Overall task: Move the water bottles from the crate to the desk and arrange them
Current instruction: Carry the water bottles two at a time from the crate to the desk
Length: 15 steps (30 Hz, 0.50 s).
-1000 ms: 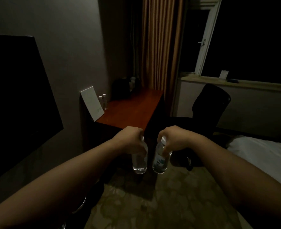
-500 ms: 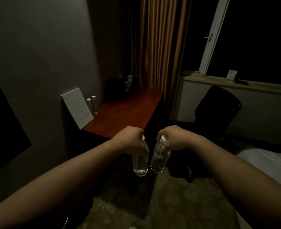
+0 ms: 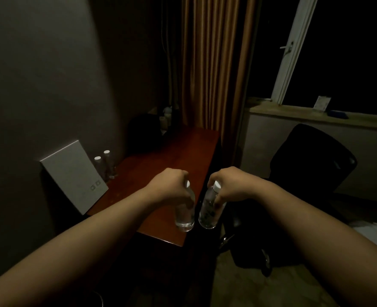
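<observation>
Presently:
Left hand (image 3: 168,187): grips clear bottle (image 3: 184,214) over bench (image 3: 174,156) corner.
Right hand (image 3: 229,185): grips second bottle (image 3: 209,212), just off edge.
Placed: two bottles (image 3: 105,166) by wall.
Remaining: set both down; crate unseen, perhaps more.

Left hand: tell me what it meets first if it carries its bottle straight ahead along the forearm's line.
Probably nothing soon: the left hand and its bottle hang over the desk; bare top lies ahead. The dark object at the far end looks first, though depth is unclear.
</observation>
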{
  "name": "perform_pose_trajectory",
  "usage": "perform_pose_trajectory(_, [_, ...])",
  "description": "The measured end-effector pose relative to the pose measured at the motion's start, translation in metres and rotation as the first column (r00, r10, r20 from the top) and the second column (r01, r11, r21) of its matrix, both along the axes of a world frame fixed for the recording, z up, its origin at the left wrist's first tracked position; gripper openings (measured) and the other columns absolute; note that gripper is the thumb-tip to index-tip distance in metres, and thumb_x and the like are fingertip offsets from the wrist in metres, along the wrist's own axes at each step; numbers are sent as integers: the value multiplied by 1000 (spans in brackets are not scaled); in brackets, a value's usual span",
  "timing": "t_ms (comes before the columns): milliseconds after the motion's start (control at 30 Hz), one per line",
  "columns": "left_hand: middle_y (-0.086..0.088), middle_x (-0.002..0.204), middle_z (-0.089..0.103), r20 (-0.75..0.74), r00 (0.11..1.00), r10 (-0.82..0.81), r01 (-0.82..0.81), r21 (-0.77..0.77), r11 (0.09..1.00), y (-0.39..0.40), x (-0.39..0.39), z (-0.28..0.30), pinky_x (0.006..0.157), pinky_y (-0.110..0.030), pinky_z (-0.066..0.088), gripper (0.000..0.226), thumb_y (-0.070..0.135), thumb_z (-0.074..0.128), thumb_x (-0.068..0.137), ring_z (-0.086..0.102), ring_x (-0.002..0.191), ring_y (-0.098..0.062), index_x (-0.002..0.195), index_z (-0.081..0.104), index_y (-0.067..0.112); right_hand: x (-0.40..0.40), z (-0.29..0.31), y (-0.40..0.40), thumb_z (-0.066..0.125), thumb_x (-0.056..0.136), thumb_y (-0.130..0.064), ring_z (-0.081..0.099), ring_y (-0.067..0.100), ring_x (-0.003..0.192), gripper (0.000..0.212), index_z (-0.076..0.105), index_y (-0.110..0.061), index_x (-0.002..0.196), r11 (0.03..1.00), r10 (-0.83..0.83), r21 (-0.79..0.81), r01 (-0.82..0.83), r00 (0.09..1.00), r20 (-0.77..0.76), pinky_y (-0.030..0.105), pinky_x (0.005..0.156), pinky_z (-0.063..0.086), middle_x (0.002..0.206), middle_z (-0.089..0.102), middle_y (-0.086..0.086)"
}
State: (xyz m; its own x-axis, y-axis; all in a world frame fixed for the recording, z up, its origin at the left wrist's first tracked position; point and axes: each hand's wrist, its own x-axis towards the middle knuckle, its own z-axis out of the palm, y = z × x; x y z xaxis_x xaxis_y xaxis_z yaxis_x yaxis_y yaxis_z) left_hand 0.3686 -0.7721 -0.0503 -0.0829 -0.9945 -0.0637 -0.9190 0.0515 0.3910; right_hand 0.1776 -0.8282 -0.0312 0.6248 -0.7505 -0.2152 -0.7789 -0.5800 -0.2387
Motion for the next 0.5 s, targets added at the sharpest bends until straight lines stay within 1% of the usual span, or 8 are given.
perform_pose_trajectory(100, [2, 98, 60, -11, 999, 39, -39, 1, 999, -36, 18, -9, 66, -26, 54, 52, 39, 88, 64, 57, 84, -12, 102, 58, 19, 12, -4, -40, 81, 76, -35, 52, 11, 99, 55, 59, -24, 124, 1000, 4, -1, -4, 1000, 5, 18, 67, 42, 109, 53, -8])
perform_pose_trajectory(200, [2, 99, 59, 0, 997, 71, -71, 4, 997, -64, 32, -17, 66, -23, 52, 55, 40, 87, 65, 57, 85, -12, 108, 59, 18, 21, -12, -77, 82, 74, -35, 54, 14, 106, 58, 58, -24, 126, 1000, 8, 13, -8, 1000, 6, 22, 78, 48, 120, 56, -4])
perform_pose_trajectory(300, [1, 99, 60, 6, 993, 118, -118, -7, 993, -90, 44, -21, 67, -25, 54, 56, 41, 86, 65, 58, 85, -14, 108, 59, 17, 32, -16, -113, 80, 77, -33, 53, 17, 110, 58, 57, -21, 128, 999, 45, 13, -44, 999, -16, 24, 84, 48, 124, 53, -2])
perform_pose_trajectory(400, [2, 91, 58, -2, 981, 196, -196, -10, 981, -118, 57, -25, 64, -27, 53, 51, 44, 86, 64, 57, 80, -13, 98, 58, 18, 45, -21, -154, 79, 78, -31, 53, 16, 109, 58, 56, -21, 130, 994, 105, 33, -104, 994, -38, 22, 81, 48, 125, 52, -1])
perform_pose_trajectory(500, [5, 87, 56, 9, 960, 281, -281, -13, 960, -149, 63, -31, 57, -23, 45, 48, 46, 86, 63, 54, 75, -11, 91, 56, 21, 59, -29, -200, 81, 76, -32, 54, 15, 106, 59, 56, -22, 129, 984, 177, 43, -175, 984, -35, 20, 75, 47, 123, 54, -1])
